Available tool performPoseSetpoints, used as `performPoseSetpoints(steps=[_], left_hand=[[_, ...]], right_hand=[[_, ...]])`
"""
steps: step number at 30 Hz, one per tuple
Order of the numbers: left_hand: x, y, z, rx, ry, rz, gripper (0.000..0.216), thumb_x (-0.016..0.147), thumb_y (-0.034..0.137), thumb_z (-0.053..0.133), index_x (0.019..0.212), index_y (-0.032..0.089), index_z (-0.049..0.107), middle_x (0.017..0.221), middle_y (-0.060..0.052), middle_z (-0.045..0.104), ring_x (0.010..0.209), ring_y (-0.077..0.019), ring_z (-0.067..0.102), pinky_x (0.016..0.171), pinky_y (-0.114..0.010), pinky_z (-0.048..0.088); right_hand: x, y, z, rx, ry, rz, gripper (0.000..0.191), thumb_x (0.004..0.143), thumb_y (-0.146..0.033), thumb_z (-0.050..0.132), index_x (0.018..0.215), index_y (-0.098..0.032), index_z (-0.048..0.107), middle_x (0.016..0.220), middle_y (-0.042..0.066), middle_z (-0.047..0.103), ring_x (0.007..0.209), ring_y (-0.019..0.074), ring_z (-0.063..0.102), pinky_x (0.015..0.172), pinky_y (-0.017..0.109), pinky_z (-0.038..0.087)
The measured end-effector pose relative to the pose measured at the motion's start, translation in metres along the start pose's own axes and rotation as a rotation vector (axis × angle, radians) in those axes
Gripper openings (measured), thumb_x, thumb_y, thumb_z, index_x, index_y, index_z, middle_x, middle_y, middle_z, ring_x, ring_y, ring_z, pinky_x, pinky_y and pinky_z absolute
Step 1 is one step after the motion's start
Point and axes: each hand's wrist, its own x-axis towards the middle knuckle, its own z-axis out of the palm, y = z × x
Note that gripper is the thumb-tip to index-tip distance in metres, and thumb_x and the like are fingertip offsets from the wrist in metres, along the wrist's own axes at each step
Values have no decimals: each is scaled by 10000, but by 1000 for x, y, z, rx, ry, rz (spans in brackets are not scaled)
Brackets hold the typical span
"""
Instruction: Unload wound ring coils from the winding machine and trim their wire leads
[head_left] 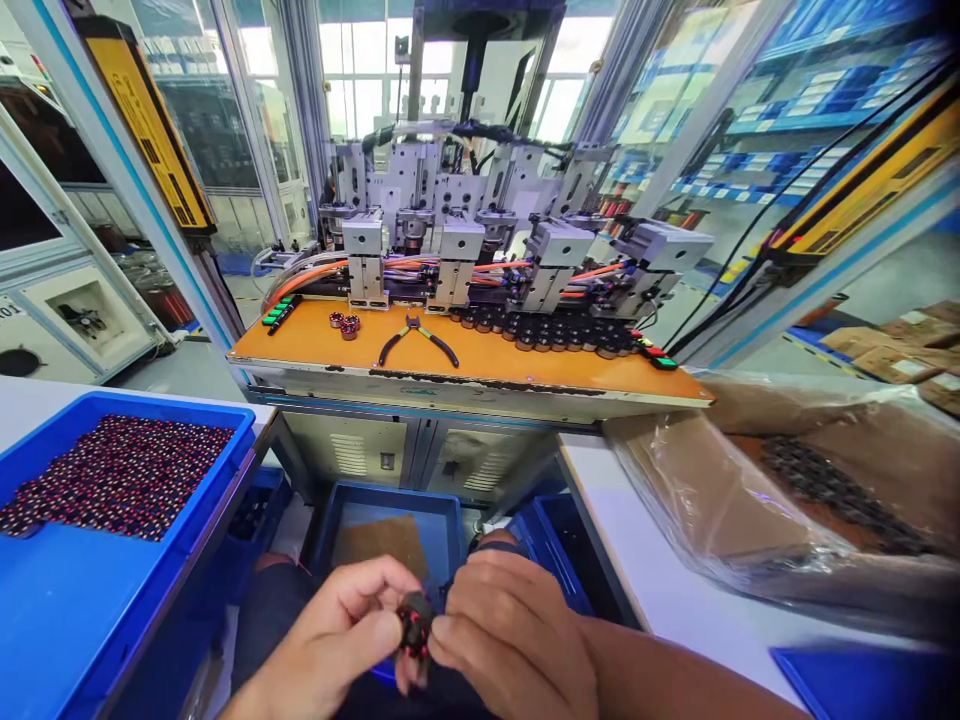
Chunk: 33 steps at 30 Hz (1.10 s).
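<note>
Over on the left of the frame I've got a blue tray [225,470] sitting on the white tabletop [30,400], with a flat heap of small dark wound parts with red bits [120,475] in it. Bottom centre is where the hands are: my left hand [337,630] comes in from the lower left, thumb and fingers pressed together on a small black and red part [415,622], so that grip is pinching it from the left. Right beside it my right hand [510,640] has its fingertips on the same part from the other side, grip also closed on it. The part sits low in the frame, over my lap, just in front of a blue bin [390,520] on the floor with brown card in it.

Up in the middle there's the orange machine bed [465,355] with a pair of pliers [418,338] lying on it, two little wound parts [346,324] left of those, and a row of dark round parts [555,335] to the right under the grey clamp blocks [450,250]. Far right, a clear plastic bag [787,490] lies on the other white tabletop with dark parts inside, kinda blurry.
</note>
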Motion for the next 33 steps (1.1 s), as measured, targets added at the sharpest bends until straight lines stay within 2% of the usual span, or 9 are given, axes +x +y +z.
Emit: performPoseSetpoints(steps=[6, 10, 13, 16, 19, 22, 28, 30, 33], left_hand=[[0, 4, 16, 156, 248, 224, 174, 896, 325, 680, 1056, 259, 701, 770, 4, 691, 706, -106, 654, 674, -202, 519], [0, 1, 24, 56, 403, 341, 161, 769, 289, 809, 910, 258, 739, 1014, -25, 729, 817, -152, 713, 707, -234, 552], [1, 2, 22, -38, 369, 434, 249, 643, 349, 892, 802, 246, 730, 1065, -15, 734, 1034, -225, 703, 895, -298, 541], [5, 3, 16, -136, 271, 386, 382, 667, 511, 839, 930, 253, 740, 1051, -30, 736, 1170, -250, 639, 977, -322, 509], [7, 0, 12, -138, 69, 166, 502, 835, 607, 638, 1021, 153, 743, 938, -99, 730, 911, -191, 698, 791, -260, 547], [3, -6, 9, -147, -77, 6, 487, 878, 587, 595, 933, 119, 721, 641, -47, 664, 567, -118, 638, 564, -199, 489], [-6, -4, 16, -45, 211, 168, 220, 875, 320, 711, 1075, 234, 679, 703, 16, 691, 585, -78, 651, 585, -170, 494], [-7, -2, 18, -56, 318, 266, 209, 831, 245, 756, 1032, 270, 704, 884, 8, 719, 658, -89, 685, 621, -190, 528], [-7, 0, 16, -111, 306, 400, 190, 724, 186, 834, 857, 258, 720, 1133, 12, 693, 942, -164, 722, 839, -273, 564]], right_hand=[[11, 1, -5, -80, 24, 187, 122, 973, -112, 498, 902, -152, 589, 726, 20, 651, 669, 119, 610, 643, 269, 487], [19, -4, -7, -75, 30, 277, 132, 1003, -152, 469, 928, -167, 577, 750, 4, 658, 692, 100, 619, 682, 233, 488], [17, -6, -5, -49, 36, 312, 164, 1016, -185, 459, 896, -178, 571, 734, -5, 645, 676, 95, 615, 683, 240, 487], [10, -8, -2, 3, 54, 252, 182, 1016, -213, 487, 854, -188, 567, 709, -6, 647, 634, 106, 605, 621, 273, 471], [3, -8, -3, 92, -17, 134, 115, 992, -176, 522, 897, -178, 587, 716, 15, 665, 618, 125, 603, 565, 301, 453], [2, -5, -5, 141, -115, 109, 86, 980, -168, 519, 945, -177, 597, 718, 23, 664, 629, 133, 604, 551, 303, 460], [16, -1, -3, -11, -60, 109, 115, 989, -131, 474, 965, -156, 584, 737, 32, 662, 666, 133, 615, 604, 285, 466], [21, -1, -2, -50, -51, 149, 116, 983, -112, 475, 961, -154, 582, 738, 27, 664, 685, 131, 622, 640, 273, 475], [23, -3, -2, -1, -41, 274, 103, 977, -131, 497, 949, -169, 589, 757, 14, 658, 688, 117, 609, 665, 257, 482]])
